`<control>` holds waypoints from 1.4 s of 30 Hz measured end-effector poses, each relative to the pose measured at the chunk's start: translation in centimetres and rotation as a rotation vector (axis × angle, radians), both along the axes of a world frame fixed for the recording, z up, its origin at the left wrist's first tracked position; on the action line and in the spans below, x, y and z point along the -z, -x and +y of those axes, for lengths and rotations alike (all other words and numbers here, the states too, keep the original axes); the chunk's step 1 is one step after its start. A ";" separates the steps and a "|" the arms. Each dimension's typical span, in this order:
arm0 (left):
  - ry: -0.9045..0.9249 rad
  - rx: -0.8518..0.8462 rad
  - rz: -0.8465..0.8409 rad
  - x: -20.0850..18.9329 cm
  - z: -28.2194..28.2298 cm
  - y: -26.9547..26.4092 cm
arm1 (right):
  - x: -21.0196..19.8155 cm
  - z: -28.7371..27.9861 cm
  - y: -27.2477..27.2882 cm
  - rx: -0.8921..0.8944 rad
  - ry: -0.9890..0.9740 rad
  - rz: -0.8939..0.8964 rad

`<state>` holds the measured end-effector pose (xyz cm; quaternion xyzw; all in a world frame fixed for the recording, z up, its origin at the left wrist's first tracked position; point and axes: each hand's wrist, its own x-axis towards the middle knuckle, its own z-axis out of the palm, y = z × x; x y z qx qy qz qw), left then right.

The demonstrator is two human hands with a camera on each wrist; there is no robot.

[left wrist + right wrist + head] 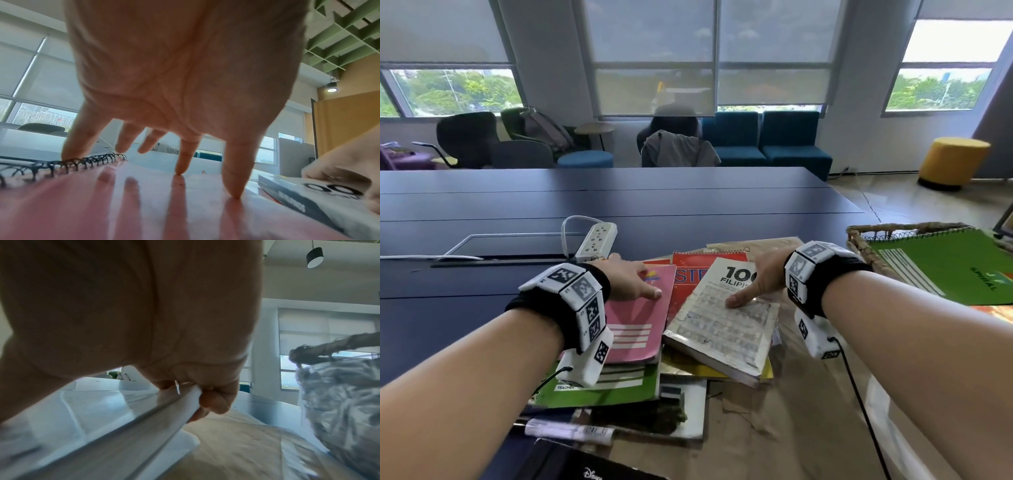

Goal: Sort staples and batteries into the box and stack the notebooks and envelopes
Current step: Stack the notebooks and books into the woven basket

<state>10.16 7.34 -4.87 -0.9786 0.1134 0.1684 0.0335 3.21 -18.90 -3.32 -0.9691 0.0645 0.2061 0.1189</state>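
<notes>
Both hands are down on a messy pile of books and notebooks in the lower middle of the head view, sitting on a dark blue bench [619,192]. The left hand [628,279] is spread flat-ish on a pink spiral notebook [635,325]; in the left wrist view the fingertips [180,168] and thumb touch the glossy pink cover while the little finger lands by the black wire coil [86,160] at the left of the frame. The right hand [760,279] has hold of a worn white paperback [726,325] with "100 FILIPI..." on it, thumb lying on top of the cover; the right wrist view shows the fingers [213,400] curled under the book's far edge, so it's pinched between thumb and fingers and tilted up off the pile. Just behind the paperback there's a red spiral notebook [688,277], and under the pink one a green notebook [602,390] pokes out toward the bottom of the frame. Brown paper, probably envelopes [756,428], lies under the whole pile at the lower centre. Over at the right edge, a woven basket [859,246] holds a green spiral notebook [945,267]. A white power strip [597,241] sits on the bench just above the left hand. Can't see any staples or batteries.
</notes>
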 end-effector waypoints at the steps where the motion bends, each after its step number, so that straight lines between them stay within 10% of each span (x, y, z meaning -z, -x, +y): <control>1: 0.009 -0.003 -0.013 -0.2 0.1 0.1 | -0.1 -0.1 0.6 -0.005 -0.015 0.007; 24: -0.250 -0.110 -0.152 -0.7 0.6 0.8 | 3.2 -1.4 3.3 0.202 -0.119 -0.154; 42: 0.229 -0.182 -0.141 -0.1 3.0 -0.8 | 4.2 -2.6 3.6 0.283 -0.406 -0.129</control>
